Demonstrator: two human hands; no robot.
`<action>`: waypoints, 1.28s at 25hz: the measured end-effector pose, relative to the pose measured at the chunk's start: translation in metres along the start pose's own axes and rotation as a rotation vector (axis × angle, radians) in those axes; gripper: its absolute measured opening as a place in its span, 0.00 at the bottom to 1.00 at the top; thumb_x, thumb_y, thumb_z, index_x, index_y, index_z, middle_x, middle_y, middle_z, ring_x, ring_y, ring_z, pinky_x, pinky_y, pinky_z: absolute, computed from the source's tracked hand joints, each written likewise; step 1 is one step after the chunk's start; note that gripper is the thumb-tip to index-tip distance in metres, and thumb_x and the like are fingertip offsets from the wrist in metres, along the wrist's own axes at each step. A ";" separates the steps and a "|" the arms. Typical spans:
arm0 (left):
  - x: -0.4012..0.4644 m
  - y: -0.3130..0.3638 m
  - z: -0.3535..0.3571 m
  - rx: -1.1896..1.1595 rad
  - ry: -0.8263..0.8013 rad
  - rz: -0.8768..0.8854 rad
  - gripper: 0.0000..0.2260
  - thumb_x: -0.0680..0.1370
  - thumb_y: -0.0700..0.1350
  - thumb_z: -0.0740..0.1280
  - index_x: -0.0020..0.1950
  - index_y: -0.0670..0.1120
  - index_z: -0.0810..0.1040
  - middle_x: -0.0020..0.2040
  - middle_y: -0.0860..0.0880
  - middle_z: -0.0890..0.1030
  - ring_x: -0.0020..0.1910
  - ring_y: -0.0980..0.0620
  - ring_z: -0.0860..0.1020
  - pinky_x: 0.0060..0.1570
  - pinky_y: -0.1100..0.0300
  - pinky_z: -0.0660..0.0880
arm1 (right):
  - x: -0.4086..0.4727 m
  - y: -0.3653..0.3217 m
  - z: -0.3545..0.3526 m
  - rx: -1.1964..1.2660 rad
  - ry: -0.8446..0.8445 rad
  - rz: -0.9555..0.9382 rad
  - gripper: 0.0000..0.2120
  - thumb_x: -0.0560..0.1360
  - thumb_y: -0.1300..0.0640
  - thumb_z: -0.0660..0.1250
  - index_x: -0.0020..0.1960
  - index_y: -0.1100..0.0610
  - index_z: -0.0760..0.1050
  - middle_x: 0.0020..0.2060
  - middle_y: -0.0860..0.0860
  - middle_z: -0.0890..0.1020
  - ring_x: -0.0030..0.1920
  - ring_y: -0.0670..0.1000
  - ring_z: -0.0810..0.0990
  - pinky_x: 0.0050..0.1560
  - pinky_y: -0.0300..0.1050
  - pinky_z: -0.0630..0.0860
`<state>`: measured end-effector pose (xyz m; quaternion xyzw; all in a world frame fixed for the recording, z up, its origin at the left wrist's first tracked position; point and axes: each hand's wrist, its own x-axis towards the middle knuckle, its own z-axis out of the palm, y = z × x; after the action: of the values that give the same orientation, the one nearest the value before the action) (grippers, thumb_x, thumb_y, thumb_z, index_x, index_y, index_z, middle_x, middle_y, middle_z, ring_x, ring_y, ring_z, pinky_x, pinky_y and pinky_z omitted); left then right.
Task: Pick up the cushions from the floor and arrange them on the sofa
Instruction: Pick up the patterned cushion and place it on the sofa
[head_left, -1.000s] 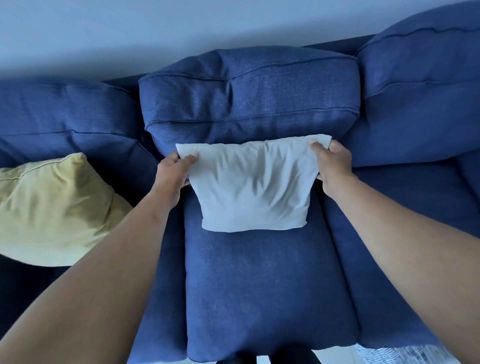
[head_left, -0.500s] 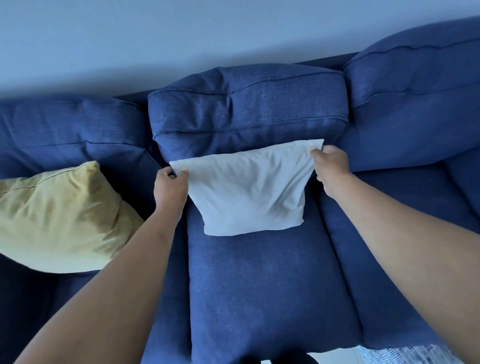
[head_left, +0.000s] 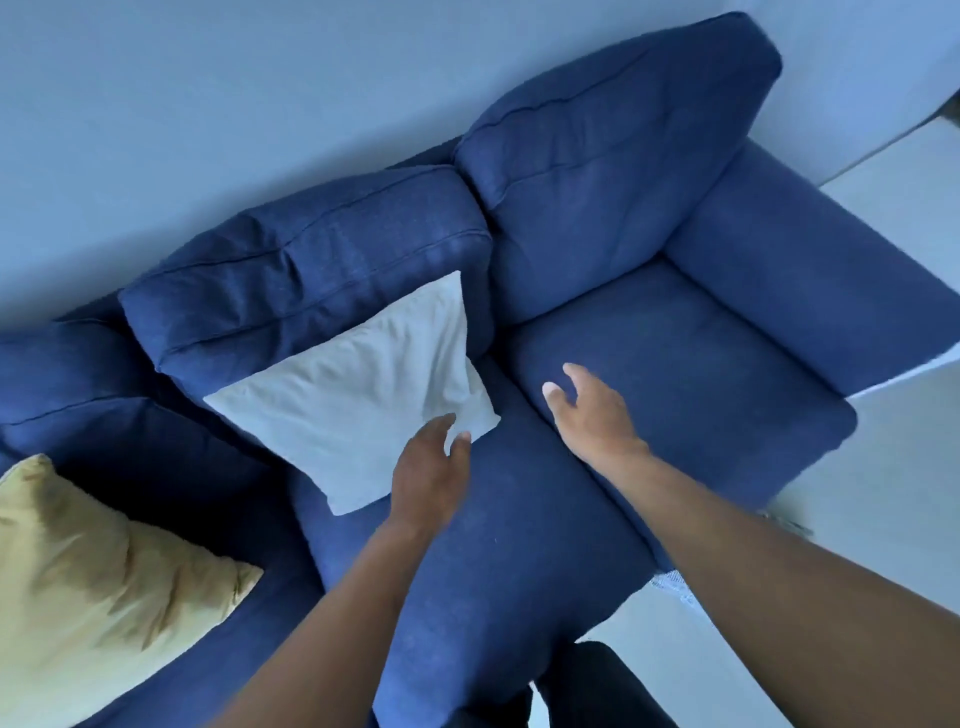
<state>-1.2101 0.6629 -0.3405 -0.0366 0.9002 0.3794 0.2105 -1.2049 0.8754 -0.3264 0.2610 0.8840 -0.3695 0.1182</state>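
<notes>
My left hand (head_left: 428, 462) and right hand (head_left: 592, 410) hover empty, fingers loose, over the blue sofa (head_left: 691, 374), the white cushion (head_left: 358, 400) leaning crooked on its backrest beside a yellow cushion (head_left: 98, 582); I judge it wants squaring upright.

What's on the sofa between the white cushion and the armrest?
Nothing but bare blue seat. In the head view the right hand hovers open over that stretch, between the white cushion and the armrest.

Yellow cushion (head_left: 98, 587): cut off at left edge. Sofa (head_left: 727, 364): left end out of frame. White cushion (head_left: 358, 400): lower edge partly behind left hand (head_left: 428, 475).
</notes>
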 end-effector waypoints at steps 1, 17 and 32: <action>-0.004 0.013 0.012 0.064 -0.050 0.085 0.23 0.86 0.53 0.60 0.80 0.48 0.70 0.80 0.51 0.72 0.79 0.49 0.70 0.77 0.51 0.66 | -0.013 0.019 -0.004 -0.031 0.032 0.010 0.28 0.85 0.46 0.58 0.81 0.59 0.62 0.79 0.56 0.67 0.81 0.56 0.61 0.75 0.54 0.62; -0.143 0.160 0.295 0.615 -0.580 0.703 0.31 0.86 0.54 0.59 0.86 0.42 0.56 0.86 0.43 0.57 0.86 0.45 0.52 0.82 0.49 0.55 | -0.221 0.354 -0.125 -0.058 0.290 0.564 0.35 0.83 0.42 0.60 0.81 0.61 0.57 0.83 0.61 0.55 0.83 0.60 0.50 0.77 0.62 0.57; -0.179 0.232 0.450 0.787 -0.671 0.574 0.30 0.86 0.51 0.58 0.85 0.40 0.57 0.85 0.39 0.59 0.85 0.43 0.57 0.82 0.48 0.56 | -0.229 0.509 -0.202 0.139 0.267 0.627 0.37 0.83 0.41 0.61 0.83 0.61 0.53 0.84 0.61 0.52 0.84 0.60 0.49 0.79 0.61 0.56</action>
<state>-0.9416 1.1251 -0.3937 0.4113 0.8314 0.0495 0.3704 -0.7376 1.2352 -0.3942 0.5732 0.7412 -0.3373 0.0909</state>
